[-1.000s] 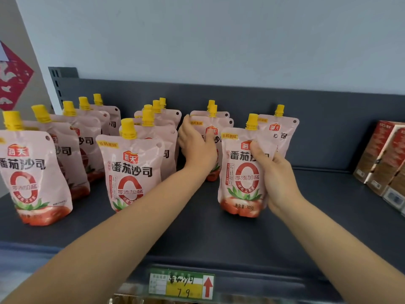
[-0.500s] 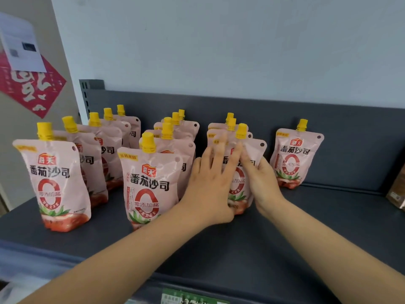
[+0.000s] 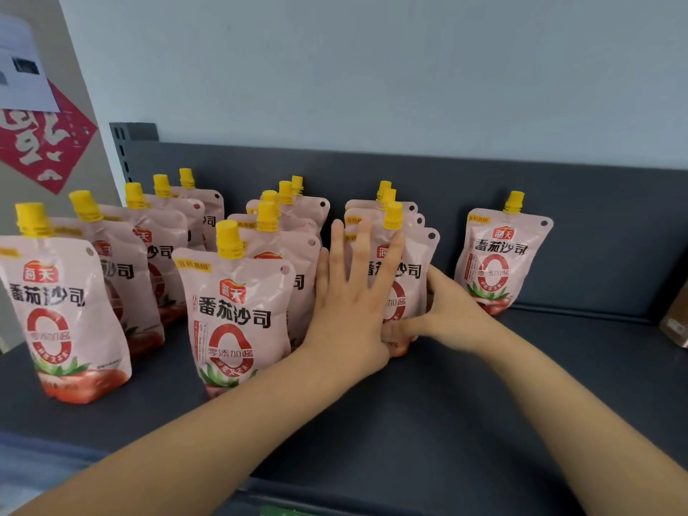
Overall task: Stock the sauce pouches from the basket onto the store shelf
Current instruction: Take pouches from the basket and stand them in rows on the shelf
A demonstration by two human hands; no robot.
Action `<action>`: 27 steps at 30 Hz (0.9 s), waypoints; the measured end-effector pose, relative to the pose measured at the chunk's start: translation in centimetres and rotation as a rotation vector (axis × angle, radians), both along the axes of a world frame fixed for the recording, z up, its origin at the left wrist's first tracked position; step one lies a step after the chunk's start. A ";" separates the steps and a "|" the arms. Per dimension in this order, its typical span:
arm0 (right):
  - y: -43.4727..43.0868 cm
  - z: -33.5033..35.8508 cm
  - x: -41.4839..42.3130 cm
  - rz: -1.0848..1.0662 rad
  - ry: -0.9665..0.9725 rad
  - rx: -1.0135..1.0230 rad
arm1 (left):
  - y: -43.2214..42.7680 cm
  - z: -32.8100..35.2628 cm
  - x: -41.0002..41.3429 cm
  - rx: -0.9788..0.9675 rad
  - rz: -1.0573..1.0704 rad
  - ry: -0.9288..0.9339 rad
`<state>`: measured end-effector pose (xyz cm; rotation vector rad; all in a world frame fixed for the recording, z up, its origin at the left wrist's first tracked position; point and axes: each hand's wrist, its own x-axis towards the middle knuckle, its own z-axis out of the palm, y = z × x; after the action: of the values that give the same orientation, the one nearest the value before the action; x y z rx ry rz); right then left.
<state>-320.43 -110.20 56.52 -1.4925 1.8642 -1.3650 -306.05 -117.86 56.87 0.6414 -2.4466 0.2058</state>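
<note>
Pink sauce pouches with yellow caps stand in three rows on the dark grey shelf [image 3: 484, 422]. The front pouch of the third row [image 3: 414, 270] stands upright against the pouches behind it. My left hand [image 3: 353, 307] lies flat on its front with the fingers spread. My right hand [image 3: 448, 314] grips its right side and lower edge, thumb at the front. A single pouch [image 3: 499, 262] stands apart to the right, by the back panel. The front pouches of the left row [image 3: 59, 318] and middle row [image 3: 234, 322] stand nearer me. No basket is in view.
A brown box [image 3: 675, 324] pokes in at the right edge of the shelf. A red paper decoration [image 3: 41, 143] hangs on the wall at the left. Bare shelf surface lies in front of and between the third row and the single pouch.
My right hand carried the pouch back and left, up against the third row. My left hand came off the row and spread flat on the pouch's front. Over the last half second, little moved.
</note>
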 end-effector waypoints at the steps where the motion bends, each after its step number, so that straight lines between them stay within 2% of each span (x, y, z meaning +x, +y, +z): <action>1: 0.0 -0.1 0.0 -0.003 0.009 0.012 | -0.1 0.0 -0.1 0.001 0.004 0.004; 6: -0.8 -1.3 0.2 -0.123 0.042 -0.030 | -0.7 -0.1 -0.3 -0.035 0.030 0.013; 13: -1.4 -2.1 0.6 -0.152 0.067 -0.063 | -0.8 -0.5 -0.9 -0.043 0.060 0.021; 27: -0.3 -1.7 1.4 -0.206 0.202 0.045 | 0.2 -0.7 -0.5 -0.085 0.115 -0.056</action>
<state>-319.04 -110.50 54.83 -1.4978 2.2123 -1.2899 -306.58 -117.70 56.21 0.7486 -2.4414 0.3764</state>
